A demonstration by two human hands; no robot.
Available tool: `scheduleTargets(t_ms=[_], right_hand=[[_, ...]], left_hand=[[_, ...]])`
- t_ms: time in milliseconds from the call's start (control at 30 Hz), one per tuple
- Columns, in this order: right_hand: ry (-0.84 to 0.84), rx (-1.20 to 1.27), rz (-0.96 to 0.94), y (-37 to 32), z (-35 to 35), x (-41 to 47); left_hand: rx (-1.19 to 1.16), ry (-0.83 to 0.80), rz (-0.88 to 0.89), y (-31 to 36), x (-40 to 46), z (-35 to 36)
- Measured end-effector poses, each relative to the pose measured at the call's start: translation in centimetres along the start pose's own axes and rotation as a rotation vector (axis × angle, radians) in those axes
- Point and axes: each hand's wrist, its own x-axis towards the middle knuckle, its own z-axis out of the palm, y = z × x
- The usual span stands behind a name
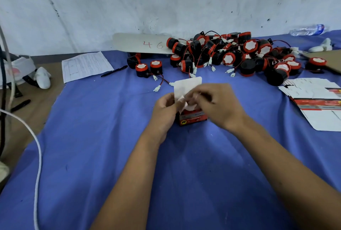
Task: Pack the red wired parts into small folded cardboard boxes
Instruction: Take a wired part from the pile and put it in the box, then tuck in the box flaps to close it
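Note:
A small red and black cardboard box (192, 118) stands upright on the blue cloth (103, 137) in the middle. Its white top flap (187, 86) is raised. My left hand (165, 109) grips the box's left side, thumb on a side flap. My right hand (215, 103) reaches over the open top, fingers curled and pinching at the flaps; what lies inside is hidden. A pile of red and black round wired parts (239, 54) with white connectors lies behind, and two more parts (149, 69) stand to the left of it.
Flat unfolded box blanks (317, 100) lie at the right. A form sheet (85, 65) and pen (114, 71) lie at the back left. A white board marked 46 (142, 43) leans on the wall. A plastic bottle (308, 29) lies far right; a white cable (37, 165) runs down the left.

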Motion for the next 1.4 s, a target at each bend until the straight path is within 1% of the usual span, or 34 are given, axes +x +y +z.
scheduleTargets(t_ms=[33,67,100,133,167,233,333,567,600,633,733,800,867,900,1000,1033,1067,1100,1167,1267,1333,1367,1400], right_hand=[[0.163,0.126,0.087,0.6,-0.2,-0.1],[0.290,0.226,0.194,1.3,-0.2,-0.2],[0.368,0.306,0.308,2.0,-0.1,-0.2],[0.402,0.379,0.415,2.7,0.0,-0.2],[0.416,0.453,0.497,3.4,0.3,-0.2],[0.435,0.577,0.571,4.3,0.8,-0.2],[0.471,0.625,0.598,4.8,1.5,-0.5],[0.503,0.941,0.677,4.6,1.6,-0.7],[0.490,0.969,0.690,4.6,1.7,-0.8],[0.443,0.947,0.688,4.7,1.8,-0.8],[0.176,0.804,0.620,4.5,2.4,-1.2],[0.084,0.772,0.586,4.5,2.7,-1.2],[0.072,0.703,0.514,4.5,2.9,-1.3],[0.075,0.672,0.469,4.6,3.0,-1.3],[0.082,0.673,0.362,4.7,3.1,-1.4],[0.078,0.665,0.343,4.6,3.1,-1.5],[0.064,0.649,0.333,4.7,3.1,-1.5],[0.038,0.639,0.335,4.7,2.9,-1.6],[-0.066,0.633,0.342,4.8,2.2,-1.8],[-0.213,0.694,0.334,5.4,0.6,-2.3],[-0.249,0.762,0.334,5.5,0.0,-2.5],[-0.237,0.721,0.307,5.5,0.1,-2.6],[-0.213,0.628,0.270,5.4,0.3,-2.7]], left_hand=[[0.012,0.012,0.000,-0.1,0.0,0.1],[0.028,0.023,0.002,-0.2,0.0,0.2],[0.046,0.033,0.005,-0.2,0.0,0.3],[0.061,0.039,0.009,-0.2,0.0,0.4],[0.069,0.040,0.011,-0.2,-0.1,0.4],[0.071,0.039,0.010,-0.1,-0.2,0.4],[0.079,0.036,0.013,0.0,-0.3,0.4],[0.089,0.025,0.030,0.0,-0.3,0.5],[0.092,0.028,0.032,0.0,-0.3,0.6],[0.095,0.032,0.035,0.0,-0.3,0.6],[0.101,0.039,0.043,0.0,-0.4,0.7],[0.100,0.035,0.050,-0.1,-0.4,0.7],[0.106,0.035,0.085,-0.1,-0.5,0.8],[0.132,0.055,0.133,-0.2,-0.5,0.7],[0.353,0.192,0.339,-0.3,-0.3,0.3],[0.392,0.204,0.387,-0.2,-0.3,0.2],[0.388,0.171,0.409,-0.2,-0.3,0.0],[0.372,0.119,0.411,-0.3,-0.3,-0.2],[0.348,0.014,0.384,-0.1,-0.5,-0.8],[0.293,-0.117,0.287,0.3,-0.5,-1.8],[0.208,-0.148,0.206,0.4,-0.5,-2.2],[0.171,-0.151,0.171,0.4,-0.5,-2.3],[0.156,-0.145,0.157,0.4,-0.6,-2.3]])
